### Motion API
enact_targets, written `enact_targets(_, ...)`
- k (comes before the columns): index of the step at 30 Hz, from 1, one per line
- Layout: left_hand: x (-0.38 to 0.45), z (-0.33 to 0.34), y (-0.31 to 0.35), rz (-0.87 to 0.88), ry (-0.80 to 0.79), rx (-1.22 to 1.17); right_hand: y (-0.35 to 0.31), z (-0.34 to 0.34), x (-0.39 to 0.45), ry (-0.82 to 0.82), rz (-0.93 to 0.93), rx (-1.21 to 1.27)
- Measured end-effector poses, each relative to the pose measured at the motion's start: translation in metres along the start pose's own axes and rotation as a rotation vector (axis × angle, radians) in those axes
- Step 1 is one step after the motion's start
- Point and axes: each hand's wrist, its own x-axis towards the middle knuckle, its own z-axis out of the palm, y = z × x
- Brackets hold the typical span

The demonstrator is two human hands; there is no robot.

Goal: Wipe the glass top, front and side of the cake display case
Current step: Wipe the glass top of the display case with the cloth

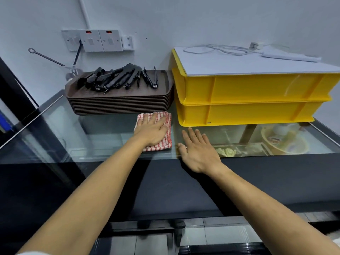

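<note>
Pressing cloth (156, 131) under left hand (151, 130), right hand (199, 153) flat beside it

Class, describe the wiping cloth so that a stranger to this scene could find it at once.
Start at the glass top of the display case. Between the stack of brown trays and the yellow crates lies the cloth, flat under the left hand. It alone is fabric, checked red and white.

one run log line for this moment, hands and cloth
phase: wiping glass top | left hand: flat, pressing cloth on glass | right hand: open, flat at front edge | trays, yellow crates behind
</note>
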Motion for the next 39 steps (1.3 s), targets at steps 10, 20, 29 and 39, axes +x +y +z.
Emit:
enact_targets(10, -0.006, -0.002, 0.008, 0.026, -0.01, -0.004, 0.0, -0.003, -0.003, 0.001, -0.008, 0.006)
enact_targets(20, -0.017, -0.004, -0.037, -0.032, 0.013, -0.013, 0.002, 0.001, -0.001, 0.013, -0.014, 0.009)
enact_targets(29, -0.044, 0.013, 0.002, 0.196, 0.01, -0.011, 0.002, 0.001, 0.0, 0.011, -0.012, 0.009)
enact_targets(39, -0.087, 0.017, 0.016, 0.152, 0.012, -0.007, 0.003, 0.002, -0.001, 0.012, -0.01, 0.035)
